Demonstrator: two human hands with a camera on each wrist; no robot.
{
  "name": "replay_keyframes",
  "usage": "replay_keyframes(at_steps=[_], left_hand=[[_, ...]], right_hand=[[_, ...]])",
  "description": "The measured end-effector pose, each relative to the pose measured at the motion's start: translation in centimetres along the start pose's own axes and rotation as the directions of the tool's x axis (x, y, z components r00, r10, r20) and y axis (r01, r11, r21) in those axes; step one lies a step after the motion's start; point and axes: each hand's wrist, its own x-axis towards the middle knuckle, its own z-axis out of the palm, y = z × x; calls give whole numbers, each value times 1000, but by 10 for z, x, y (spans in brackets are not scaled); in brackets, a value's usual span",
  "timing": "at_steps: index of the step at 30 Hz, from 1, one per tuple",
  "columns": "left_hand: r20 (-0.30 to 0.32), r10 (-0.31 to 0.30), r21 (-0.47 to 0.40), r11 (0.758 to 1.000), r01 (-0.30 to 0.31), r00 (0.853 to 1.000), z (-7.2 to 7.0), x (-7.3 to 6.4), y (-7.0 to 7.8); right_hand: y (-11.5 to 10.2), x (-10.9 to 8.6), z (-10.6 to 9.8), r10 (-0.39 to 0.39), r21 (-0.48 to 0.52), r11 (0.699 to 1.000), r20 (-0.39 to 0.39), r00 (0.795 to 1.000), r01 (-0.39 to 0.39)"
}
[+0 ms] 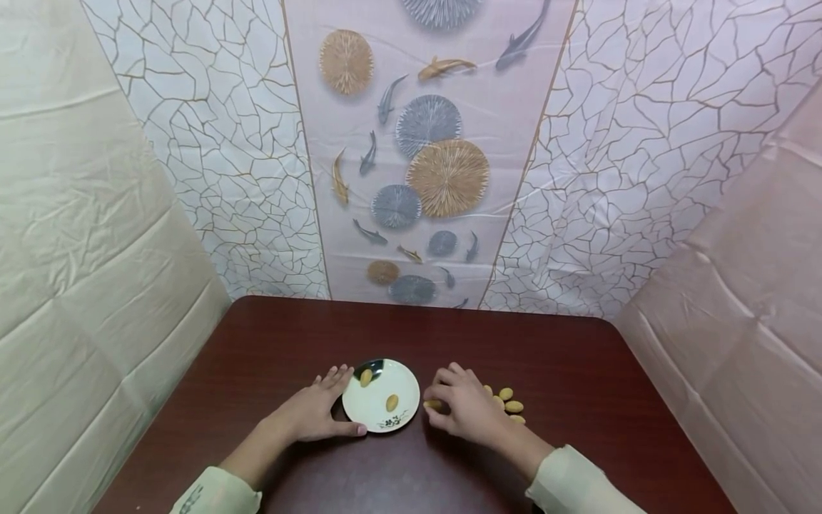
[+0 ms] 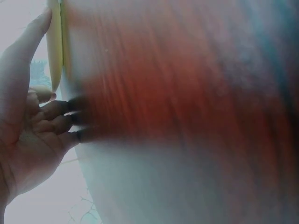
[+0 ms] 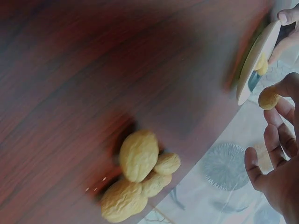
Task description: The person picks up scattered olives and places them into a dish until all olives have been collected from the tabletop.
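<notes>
A small white plate (image 1: 374, 408) with a dark green patch and a flower print stands on the table. Two yellow oval pieces lie on it, one on the green patch (image 1: 366, 378) and one nearer the front (image 1: 392, 402). My left hand (image 1: 313, 412) holds the plate's left side, thumb at the near rim and fingers at the far left rim. Just right of the plate, my right hand (image 1: 470, 408) pinches a wrinkled yellow oval piece (image 3: 268, 98), like a dried fruit or nut, between thumb and fingers. That piece hangs apart from the plate.
Several more wrinkled yellow oval pieces (image 3: 139, 155) lie in a cluster on the dark red-brown table (image 1: 308, 335), right of my right hand and partly hidden by it. Patterned cloth (image 1: 411, 257) hangs behind the table; plain beige cloth (image 1: 83, 271) hangs at the sides.
</notes>
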Motion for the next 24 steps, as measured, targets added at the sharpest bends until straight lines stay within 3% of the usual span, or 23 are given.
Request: replay_keyframes(at_steps=[24], left_hand=[[1, -7, -21, 1000, 7, 1000, 0, -3, 4]], right_hand=[[-14, 22, 14, -14, -14, 1000, 62, 998, 14]])
